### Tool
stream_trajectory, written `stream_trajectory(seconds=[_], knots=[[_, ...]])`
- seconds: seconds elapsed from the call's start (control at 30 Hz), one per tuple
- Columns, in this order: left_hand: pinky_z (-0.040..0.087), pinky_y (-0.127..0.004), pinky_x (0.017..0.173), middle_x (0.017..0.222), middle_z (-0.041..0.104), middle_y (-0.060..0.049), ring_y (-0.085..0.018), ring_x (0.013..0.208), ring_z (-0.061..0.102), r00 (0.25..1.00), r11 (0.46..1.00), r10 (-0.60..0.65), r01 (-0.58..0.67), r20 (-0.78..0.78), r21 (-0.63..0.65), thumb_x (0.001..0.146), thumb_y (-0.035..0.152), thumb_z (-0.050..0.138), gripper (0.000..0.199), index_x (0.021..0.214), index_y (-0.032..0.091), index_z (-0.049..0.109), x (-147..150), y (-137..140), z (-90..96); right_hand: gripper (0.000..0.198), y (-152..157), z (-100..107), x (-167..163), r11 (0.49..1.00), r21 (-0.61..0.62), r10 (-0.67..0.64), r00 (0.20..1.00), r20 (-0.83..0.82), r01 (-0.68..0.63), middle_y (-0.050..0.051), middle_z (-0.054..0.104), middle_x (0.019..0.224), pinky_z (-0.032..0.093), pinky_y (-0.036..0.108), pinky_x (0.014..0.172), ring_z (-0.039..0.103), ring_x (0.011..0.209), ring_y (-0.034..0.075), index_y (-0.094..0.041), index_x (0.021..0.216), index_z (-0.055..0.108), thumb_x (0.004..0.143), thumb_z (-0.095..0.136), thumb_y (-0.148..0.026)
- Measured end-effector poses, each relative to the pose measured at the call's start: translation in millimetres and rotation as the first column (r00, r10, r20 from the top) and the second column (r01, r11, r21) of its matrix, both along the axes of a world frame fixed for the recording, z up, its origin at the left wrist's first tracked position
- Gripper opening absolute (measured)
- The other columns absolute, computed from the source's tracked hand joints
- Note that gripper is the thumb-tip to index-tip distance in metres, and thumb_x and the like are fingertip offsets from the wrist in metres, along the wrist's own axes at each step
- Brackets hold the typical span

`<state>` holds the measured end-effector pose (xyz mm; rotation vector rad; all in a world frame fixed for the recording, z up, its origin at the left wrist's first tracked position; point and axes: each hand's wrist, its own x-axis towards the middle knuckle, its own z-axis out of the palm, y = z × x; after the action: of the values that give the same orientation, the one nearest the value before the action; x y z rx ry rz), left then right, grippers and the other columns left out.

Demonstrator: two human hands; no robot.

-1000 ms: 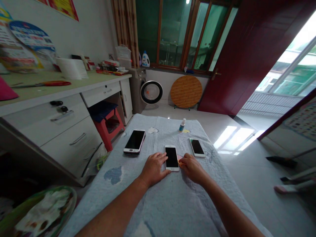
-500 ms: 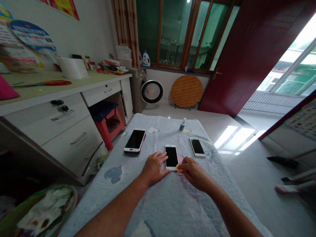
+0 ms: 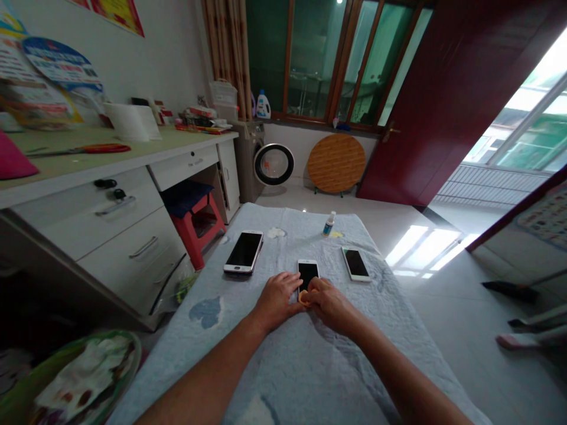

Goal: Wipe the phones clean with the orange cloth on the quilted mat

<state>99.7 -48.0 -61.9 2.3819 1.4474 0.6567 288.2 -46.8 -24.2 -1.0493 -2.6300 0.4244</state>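
A white smartphone [image 3: 308, 270] with a dark screen lies face up on the cloth, between my hands. My left hand [image 3: 277, 298] rests flat on the cloth with its fingers stretched out, their tips touching the phone's left edge and the thumb by its lower end. Pinched in my right hand [image 3: 330, 301] is a small orange pad [image 3: 303, 297], pressed against the lower part of the phone. That hand covers the phone's lower right side. Another white phone [image 3: 355, 264] lies to the right. On the left, a larger white phone [image 3: 243, 252] sits on top of something dark.
A small spray bottle [image 3: 328, 224] stands towards the far end of the cloth-covered table [image 3: 283, 378]. Drawers [image 3: 133, 236] and a red stool [image 3: 201, 227] are on the left. At the lower left is a green bin [image 3: 137, 348] with used tissues.
My right hand has moved left across the phone's lower end, taking the orange pad from the right edge to the lower left. My left hand stays in place.
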Motion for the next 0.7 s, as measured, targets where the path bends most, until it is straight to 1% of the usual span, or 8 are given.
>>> stream_trajectory(seconds=[0.1, 0.2, 0.3, 0.47, 0.57, 0.7], knots=[[0.039, -0.047, 0.105, 0.136, 0.056, -0.009, -0.03, 0.126, 0.049, 1.0, 1.0, 0.012, -0.012, -0.003, -0.007, 0.076, 0.051, 0.071, 0.057, 0.123, 0.02, 0.061, 0, -2, 2.8, 0.022, 1, 0, 11, 0.999, -0.01, -0.033, 0.999, 0.027, 0.033, 0.004, 0.054, 0.088, 0.034, 0.025, 0.073, 0.048, 0.083, 0.014, -0.018, 0.083, 0.067, 0.094, 0.049, -0.016], [0.037, -0.047, 0.107, 0.138, 0.055, -0.009, -0.03, 0.127, 0.048, 1.0, 0.999, 0.022, -0.022, -0.007, -0.025, 0.074, 0.043, 0.074, 0.057, 0.125, 0.02, 0.06, 1, -3, 5.1, 0.022, 4, -1, 24, 0.994, -0.022, -0.106, 0.993, 0.053, 0.108, 0.004, 0.055, 0.088, 0.035, 0.025, 0.074, 0.049, 0.084, 0.015, -0.019, 0.088, 0.069, 0.093, 0.048, -0.016], [0.036, -0.048, 0.107, 0.138, 0.054, -0.008, -0.03, 0.128, 0.047, 1.0, 0.999, 0.021, -0.021, -0.001, -0.032, 0.073, 0.041, 0.074, 0.057, 0.125, 0.021, 0.059, 0, -4, 5.6, 0.021, 13, -4, 29, 0.984, -0.023, -0.173, 0.983, 0.067, 0.175, 0.005, 0.055, 0.091, 0.037, 0.025, 0.076, 0.051, 0.086, 0.015, -0.019, 0.095, 0.07, 0.092, 0.049, -0.017], [0.036, -0.048, 0.107, 0.138, 0.054, -0.009, -0.03, 0.128, 0.047, 1.0, 1.0, 0.004, -0.004, -0.003, -0.022, 0.074, 0.041, 0.073, 0.057, 0.125, 0.02, 0.059, 0, -5, 5.4, 0.024, 45, -10, 20, 0.972, 0.023, -0.237, 0.966, 0.103, 0.236, 0.006, 0.057, 0.092, 0.037, 0.024, 0.079, 0.052, 0.088, 0.016, -0.019, 0.094, 0.071, 0.09, 0.048, -0.014], [0.036, -0.047, 0.108, 0.137, 0.055, -0.009, -0.03, 0.127, 0.047, 1.0, 1.0, 0.002, -0.002, 0.002, -0.012, 0.074, 0.041, 0.073, 0.057, 0.124, 0.019, 0.06, 0, -5, 6.4, 0.026, 67, -9, 13, 0.967, 0.041, -0.256, 0.957, 0.136, 0.253, 0.007, 0.058, 0.092, 0.036, 0.024, 0.08, 0.053, 0.089, 0.016, -0.018, 0.094, 0.072, 0.092, 0.046, -0.016], [0.037, -0.046, 0.107, 0.136, 0.056, -0.009, -0.029, 0.126, 0.048, 1.0, 1.0, 0.002, -0.002, 0.011, -0.012, 0.073, 0.041, 0.073, 0.057, 0.124, 0.02, 0.06, 0, -4, 8.3, 0.029, 91, -7, 7, 0.95, 0.063, -0.311, 0.918, 0.245, 0.305, 0.009, 0.06, 0.095, 0.036, 0.025, 0.083, 0.055, 0.092, 0.017, -0.017, 0.1, 0.071, 0.094, 0.043, -0.019]])
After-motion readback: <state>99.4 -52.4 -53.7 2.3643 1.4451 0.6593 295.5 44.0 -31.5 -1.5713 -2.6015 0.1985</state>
